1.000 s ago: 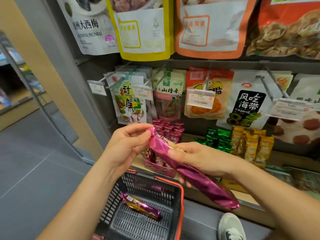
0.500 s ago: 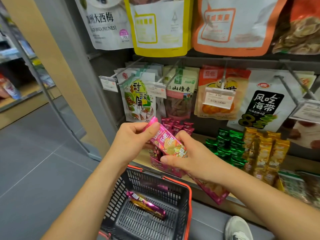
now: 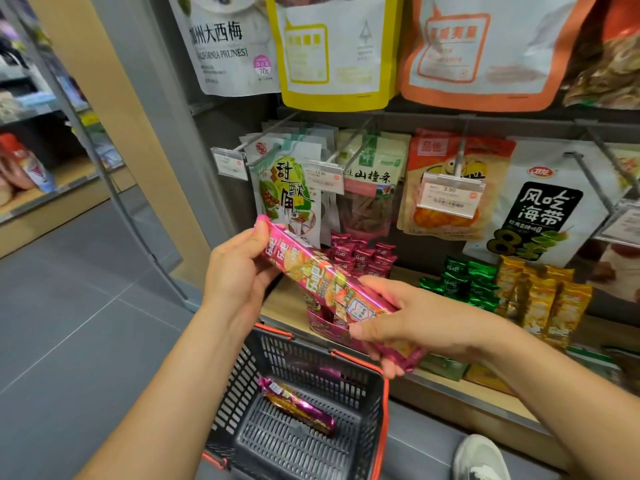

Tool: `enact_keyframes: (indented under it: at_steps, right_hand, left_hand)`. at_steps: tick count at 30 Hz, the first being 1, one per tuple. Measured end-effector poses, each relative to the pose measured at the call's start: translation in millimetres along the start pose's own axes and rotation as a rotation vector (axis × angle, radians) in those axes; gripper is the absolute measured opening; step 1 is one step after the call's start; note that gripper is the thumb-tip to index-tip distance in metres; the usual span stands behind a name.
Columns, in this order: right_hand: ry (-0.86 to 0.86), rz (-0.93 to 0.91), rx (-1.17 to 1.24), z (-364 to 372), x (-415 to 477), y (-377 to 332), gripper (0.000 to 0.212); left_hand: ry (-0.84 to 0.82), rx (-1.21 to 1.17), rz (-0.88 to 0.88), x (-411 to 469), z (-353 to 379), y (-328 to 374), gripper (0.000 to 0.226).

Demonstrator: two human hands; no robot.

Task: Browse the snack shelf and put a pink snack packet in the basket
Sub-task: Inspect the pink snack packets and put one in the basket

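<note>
A long pink snack packet (image 3: 322,278) with printed front face up stretches between both hands, above the basket. My left hand (image 3: 239,275) grips its upper left end. My right hand (image 3: 408,323) grips its lower right end, fingers wrapped under it. The dark grey basket (image 3: 367,441) with an orange-red rim sits on the floor below, and a purple-pink packet (image 3: 298,407) lies on its bottom. A pink display box (image 3: 329,327) of more such packets (image 3: 360,254) stands on the wooden shelf (image 3: 485,396) behind my hands.
Green packets (image 3: 460,282) and gold packets (image 3: 543,303) stand to the right on the shelf. Snack bags (image 3: 446,188) hang on metal hooks with price tags (image 3: 450,195) above. Grey floor lies to the left, and my shoe (image 3: 481,459) is at the bottom right.
The packet has been turned from its plain shiny side to its printed front and raised slightly. My right hand slid toward its lower end.
</note>
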State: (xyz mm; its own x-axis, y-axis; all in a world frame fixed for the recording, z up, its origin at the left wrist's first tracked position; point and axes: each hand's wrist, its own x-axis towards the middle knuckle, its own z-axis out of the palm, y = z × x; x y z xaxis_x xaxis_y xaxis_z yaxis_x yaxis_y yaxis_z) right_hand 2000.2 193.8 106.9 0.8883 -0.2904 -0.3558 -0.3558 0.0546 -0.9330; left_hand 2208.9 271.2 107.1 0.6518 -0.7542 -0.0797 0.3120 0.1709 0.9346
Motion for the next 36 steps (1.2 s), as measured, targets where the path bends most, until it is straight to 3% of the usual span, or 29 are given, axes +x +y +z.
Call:
enact_keyframes:
  at_steps: [6,8,10,11,13,19,23,30,34,36]
  right_hand:
    - [0.104,-0.057,-0.092,6.6,1.6,2.4,0.031]
    - [0.210,-0.106,-0.265,7.8,3.0,4.9,0.025]
    - [0.329,-0.152,-0.474,9.4,5.4,10.0,0.029]
    - [0.369,-0.175,-0.565,10.4,6.0,12.9,0.033]
    - [0.377,-0.215,-0.619,11.8,5.6,15.8,0.039]
    - [0.180,-0.085,-0.065,1.6,-2.2,6.1,0.035]
    - [0.164,-0.051,0.003,-5.0,-5.8,6.4,0.037]
    - [0.362,-0.038,-0.242,-3.4,-1.1,12.2,0.031]
    - [0.520,-0.086,-0.644,3.1,-0.3,16.3,0.045]
    - [0.536,-0.174,-0.779,5.5,-0.7,18.2,0.051]
  left_hand:
    - [0.119,0.001,0.019,11.1,-9.6,-2.4,0.039]
    - [0.059,0.120,-0.026,13.8,-12.6,-5.0,0.031]
    - [-0.095,0.268,-0.127,11.1,-12.3,-8.0,0.043]
    - [-0.149,0.298,-0.160,10.2,-11.7,-10.4,0.052]
    - [-0.145,0.254,-0.129,9.7,-9.9,-14.5,0.048]
    - [-0.042,0.040,-0.051,11.9,-9.0,-13.3,0.019]
    - [-0.023,-0.016,-0.058,13.3,-11.0,-13.8,0.018]
    - [-0.025,-0.132,-0.096,13.5,-9.5,-17.2,0.022]
    - [-0.049,-0.045,-0.160,13.8,-11.9,-14.4,0.042]
    - [-0.002,0.026,-0.159,14.7,-12.0,-15.7,0.040]
